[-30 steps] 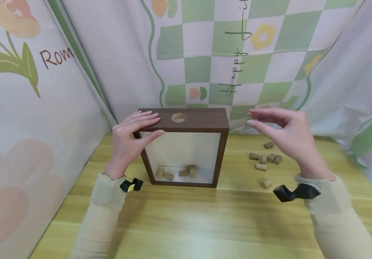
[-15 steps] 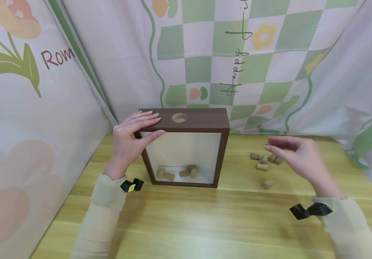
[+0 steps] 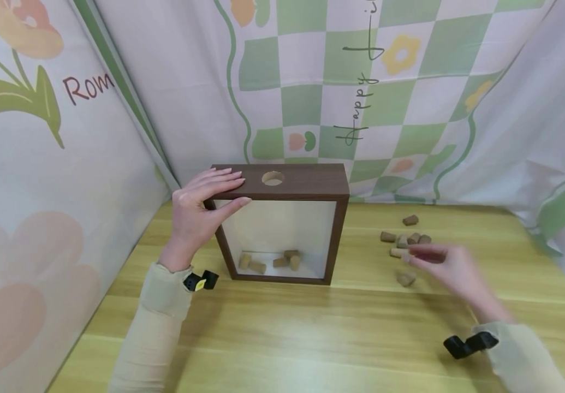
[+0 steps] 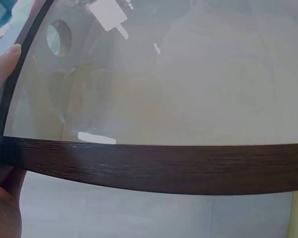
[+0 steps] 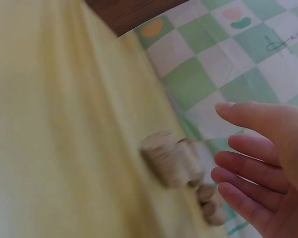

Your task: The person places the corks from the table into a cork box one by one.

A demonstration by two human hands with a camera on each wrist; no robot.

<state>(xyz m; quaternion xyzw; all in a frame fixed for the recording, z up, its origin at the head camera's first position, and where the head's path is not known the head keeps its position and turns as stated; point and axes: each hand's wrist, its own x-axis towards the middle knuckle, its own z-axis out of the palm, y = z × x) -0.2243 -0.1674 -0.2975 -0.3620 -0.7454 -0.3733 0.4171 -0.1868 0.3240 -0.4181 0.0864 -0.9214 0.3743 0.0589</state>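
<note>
A dark brown shadow box frame (image 3: 307, 180) stands upright, with a round hole in its top and several corks (image 3: 257, 267) visible at the bottom behind its clear front. My left hand (image 3: 203, 202) holds its upper left corner, fingers laid over the top and thumb along the front edge; the left wrist view shows the thumb (image 4: 7, 64) at the frame's edge. My right hand (image 3: 451, 270) is low over the loose corks on the right, fingertips right at a pale cork (image 3: 397, 252). In the right wrist view, thumb and fingers stand apart with nothing between them.
Several loose corks lie right of the box on the wood-grain table (image 3: 282, 338), one (image 3: 410, 220) farther back and one (image 3: 406, 279) nearer. A checked green and white curtain (image 3: 302, 103) hangs close behind, and a printed white curtain (image 3: 27, 180) borders the left.
My right hand has moved down and toward the near side, from above the table beside the box to the loose corks. The left hand and the box have stayed put.
</note>
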